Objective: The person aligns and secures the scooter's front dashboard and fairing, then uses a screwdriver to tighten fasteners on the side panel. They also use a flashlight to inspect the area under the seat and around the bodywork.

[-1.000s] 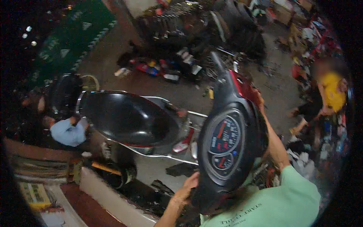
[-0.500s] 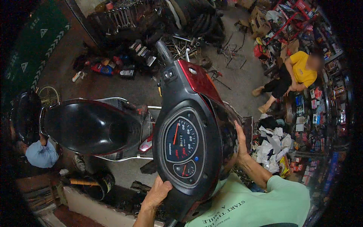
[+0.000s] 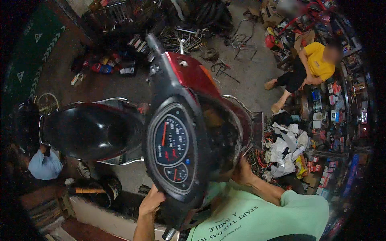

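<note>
The scooter's black-and-red handlebar cover, with an oval instrument panel, fills the middle of the view. My left hand grips the lower left edge of this cover, thumb on top and the other fingers underneath. On the far side, my right hand is against the dark front part of the cover; its fingers are blurred and partly hidden. A black grip sticks out at the upper end, with a silver lever beside it. The scooter's long black seat lies to the left.
A person in a yellow shirt sits at the right, before shelves of small boxes. White crumpled sheets lie heaped nearby. Another person in light blue is at the far left. Scattered tools and a metal frame are at the back.
The handlebar cover and panel have shifted left and tilted in view, with both hands on them. My right hand has moved lower along the front side. A metal bar end now shows below.
</note>
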{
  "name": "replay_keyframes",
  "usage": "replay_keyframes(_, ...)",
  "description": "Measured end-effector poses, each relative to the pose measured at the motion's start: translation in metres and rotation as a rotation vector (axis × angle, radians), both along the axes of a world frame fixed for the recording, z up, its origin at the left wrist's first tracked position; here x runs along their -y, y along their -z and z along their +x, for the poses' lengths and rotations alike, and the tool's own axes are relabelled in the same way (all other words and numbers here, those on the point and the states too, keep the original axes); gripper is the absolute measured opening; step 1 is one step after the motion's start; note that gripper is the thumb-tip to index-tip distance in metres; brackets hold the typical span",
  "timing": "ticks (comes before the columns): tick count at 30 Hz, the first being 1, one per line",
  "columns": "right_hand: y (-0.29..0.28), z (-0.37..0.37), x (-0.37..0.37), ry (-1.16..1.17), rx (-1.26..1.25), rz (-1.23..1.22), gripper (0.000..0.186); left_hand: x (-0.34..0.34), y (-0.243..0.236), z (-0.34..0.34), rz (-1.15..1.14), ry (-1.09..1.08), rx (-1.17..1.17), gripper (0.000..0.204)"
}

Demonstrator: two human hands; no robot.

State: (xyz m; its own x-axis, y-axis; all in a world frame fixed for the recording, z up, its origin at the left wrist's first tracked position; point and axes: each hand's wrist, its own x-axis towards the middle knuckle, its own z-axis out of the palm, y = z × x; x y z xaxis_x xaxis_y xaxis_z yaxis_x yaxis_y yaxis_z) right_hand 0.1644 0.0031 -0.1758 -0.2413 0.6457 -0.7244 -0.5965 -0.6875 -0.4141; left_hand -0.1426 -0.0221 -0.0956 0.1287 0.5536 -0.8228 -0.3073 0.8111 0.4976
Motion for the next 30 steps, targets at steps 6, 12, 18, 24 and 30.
replay_keyframes(6,-0.026,0.005,-0.008,-0.553,0.008,0.396,0.084,0.078,0.070,-0.040,-0.179,-0.150,0.031,0.093)
replay_keyframes(12,-0.008,-0.002,-0.001,-0.624,-0.038,0.396,0.075,0.100,0.131,-0.073,-0.040,-0.152,0.113,0.083)
replay_keyframes(18,-0.020,0.026,-0.062,-0.967,0.251,0.534,0.041,0.050,0.081,-0.080,0.222,-0.080,-0.070,0.072)
replay_keyframes(24,-0.013,-0.012,-0.243,-0.408,0.330,0.536,0.074,-0.125,-0.013,-0.030,0.593,-0.017,-0.323,0.078)
replay_keyframes(30,-0.059,-0.067,-0.283,-0.563,0.255,0.565,0.057,-0.221,-0.031,0.017,0.452,0.038,-0.356,0.069)
